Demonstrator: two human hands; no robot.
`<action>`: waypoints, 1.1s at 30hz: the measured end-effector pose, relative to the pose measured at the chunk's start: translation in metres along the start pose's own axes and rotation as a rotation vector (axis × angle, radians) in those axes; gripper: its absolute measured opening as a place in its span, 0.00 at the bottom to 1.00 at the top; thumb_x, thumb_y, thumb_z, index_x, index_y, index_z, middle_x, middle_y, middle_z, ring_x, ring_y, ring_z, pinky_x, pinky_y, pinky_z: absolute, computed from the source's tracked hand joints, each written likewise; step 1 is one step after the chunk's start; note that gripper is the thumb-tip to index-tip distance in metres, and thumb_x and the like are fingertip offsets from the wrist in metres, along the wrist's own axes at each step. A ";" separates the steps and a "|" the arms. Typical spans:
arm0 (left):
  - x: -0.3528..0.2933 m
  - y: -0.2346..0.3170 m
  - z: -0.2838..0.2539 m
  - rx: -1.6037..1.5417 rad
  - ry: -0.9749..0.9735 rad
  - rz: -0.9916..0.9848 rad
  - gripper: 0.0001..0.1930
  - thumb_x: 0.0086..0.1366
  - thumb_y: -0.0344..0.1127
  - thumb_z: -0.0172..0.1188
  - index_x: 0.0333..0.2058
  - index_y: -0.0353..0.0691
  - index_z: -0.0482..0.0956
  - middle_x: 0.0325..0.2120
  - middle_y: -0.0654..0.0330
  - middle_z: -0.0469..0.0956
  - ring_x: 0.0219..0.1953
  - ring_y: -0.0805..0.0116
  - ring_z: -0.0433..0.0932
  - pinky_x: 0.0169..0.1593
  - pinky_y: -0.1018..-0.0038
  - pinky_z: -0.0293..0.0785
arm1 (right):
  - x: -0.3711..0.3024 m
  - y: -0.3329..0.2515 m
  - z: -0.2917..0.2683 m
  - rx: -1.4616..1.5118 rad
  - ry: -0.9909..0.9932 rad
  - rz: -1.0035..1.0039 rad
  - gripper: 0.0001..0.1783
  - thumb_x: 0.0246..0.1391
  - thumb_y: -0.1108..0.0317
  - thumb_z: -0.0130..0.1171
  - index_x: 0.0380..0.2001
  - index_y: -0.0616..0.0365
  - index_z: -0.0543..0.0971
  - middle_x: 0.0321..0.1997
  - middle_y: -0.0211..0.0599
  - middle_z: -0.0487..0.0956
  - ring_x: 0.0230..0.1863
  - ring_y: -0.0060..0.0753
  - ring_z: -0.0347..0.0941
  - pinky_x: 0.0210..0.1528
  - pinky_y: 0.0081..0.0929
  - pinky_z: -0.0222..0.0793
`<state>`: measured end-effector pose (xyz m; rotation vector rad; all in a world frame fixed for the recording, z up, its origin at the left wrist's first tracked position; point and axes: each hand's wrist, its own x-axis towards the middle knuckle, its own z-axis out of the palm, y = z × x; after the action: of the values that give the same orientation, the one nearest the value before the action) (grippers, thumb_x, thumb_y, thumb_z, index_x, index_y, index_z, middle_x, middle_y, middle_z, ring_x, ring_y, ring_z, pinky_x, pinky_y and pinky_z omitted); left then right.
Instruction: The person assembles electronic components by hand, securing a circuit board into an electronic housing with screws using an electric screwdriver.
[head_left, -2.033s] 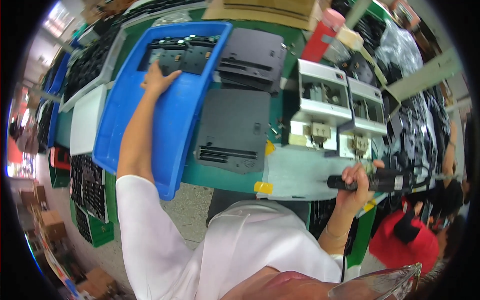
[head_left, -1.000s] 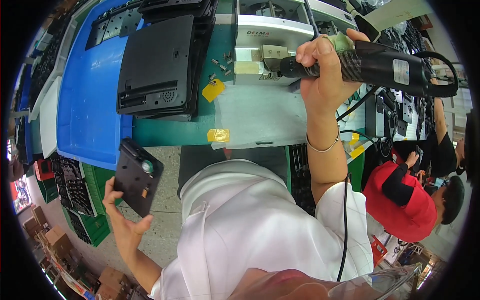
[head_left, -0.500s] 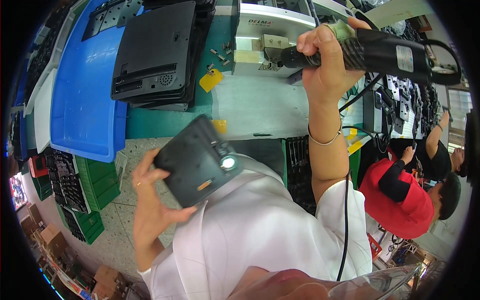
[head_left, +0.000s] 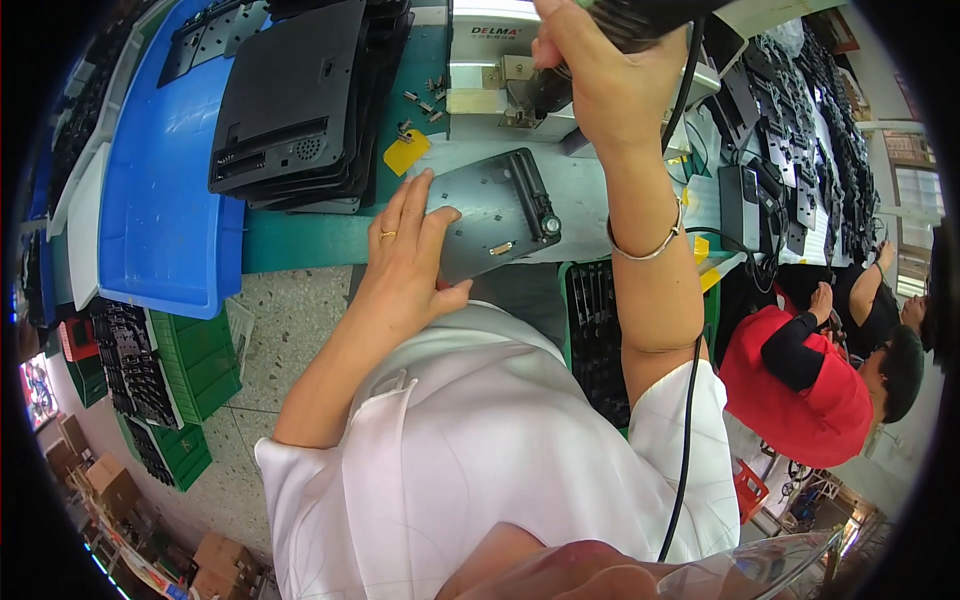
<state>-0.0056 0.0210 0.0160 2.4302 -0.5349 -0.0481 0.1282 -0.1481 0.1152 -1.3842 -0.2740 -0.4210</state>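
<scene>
My left hand (head_left: 398,245) grips the left edge of a dark plastic panel (head_left: 485,208), fingers on its top and thumb at its near edge. A hinge-like bar with a round, shiny end runs along the panel's right side. The panel lies at the front edge of the green table. My right hand (head_left: 628,95) is closed around a black corded electric screwdriver (head_left: 655,18), partly cut off by the upper edge. Its front end (head_left: 550,90) is at the front of a white box-shaped machine (head_left: 485,40), where the tip cannot be made out.
Black panels (head_left: 285,95) are stacked behind my left hand, beside a blue tray (head_left: 165,190). Small metal parts (head_left: 425,105) and a yellow paper (head_left: 405,153) lie nearby. Green crates (head_left: 195,365) stand at left. A person in red (head_left: 800,385) works at right.
My left hand has brought the panel up and forward from in front of my body to the table edge. My right hand has shifted forward and left with the screwdriver.
</scene>
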 end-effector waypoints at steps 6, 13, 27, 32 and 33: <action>-0.006 0.002 0.002 0.007 0.007 -0.021 0.34 0.46 0.28 0.65 0.55 0.39 0.65 0.67 0.40 0.46 0.69 0.39 0.45 0.65 0.49 0.49 | -0.018 -0.005 -0.014 0.080 0.101 -0.103 0.23 0.52 0.82 0.56 0.51 0.64 0.64 0.19 0.32 0.71 0.15 0.22 0.66 0.20 0.21 0.66; -0.010 0.006 0.005 -0.025 0.021 0.016 0.31 0.47 0.26 0.60 0.54 0.41 0.67 0.66 0.44 0.51 0.68 0.41 0.47 0.65 0.48 0.48 | -0.023 -0.003 -0.011 0.164 0.187 -0.166 0.25 0.53 0.79 0.54 0.54 0.63 0.60 0.18 0.33 0.68 0.16 0.24 0.65 0.25 0.25 0.69; -0.011 0.000 0.013 -0.087 0.115 0.025 0.30 0.48 0.24 0.60 0.53 0.44 0.68 0.64 0.50 0.58 0.66 0.44 0.53 0.65 0.54 0.50 | -0.012 0.021 -0.023 0.261 -0.038 -0.394 0.22 0.53 0.80 0.54 0.50 0.64 0.61 0.16 0.40 0.69 0.16 0.28 0.66 0.24 0.34 0.70; -0.012 -0.002 0.013 -0.079 0.136 0.042 0.31 0.46 0.22 0.58 0.52 0.43 0.68 0.63 0.50 0.58 0.66 0.46 0.54 0.63 0.53 0.54 | -0.021 0.006 -0.005 0.168 0.156 -0.124 0.24 0.54 0.78 0.55 0.53 0.60 0.60 0.18 0.33 0.68 0.16 0.24 0.64 0.24 0.25 0.69; -0.012 -0.002 0.013 -0.079 0.135 0.042 0.31 0.46 0.22 0.58 0.52 0.43 0.68 0.63 0.50 0.58 0.66 0.46 0.54 0.63 0.53 0.54 | -0.021 0.008 -0.005 0.167 0.156 -0.123 0.24 0.54 0.78 0.55 0.53 0.60 0.60 0.18 0.33 0.68 0.16 0.24 0.64 0.24 0.25 0.69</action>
<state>-0.0180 0.0199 0.0032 2.3244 -0.5125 0.1098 0.1129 -0.1496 0.0983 -1.1681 -0.2608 -0.5928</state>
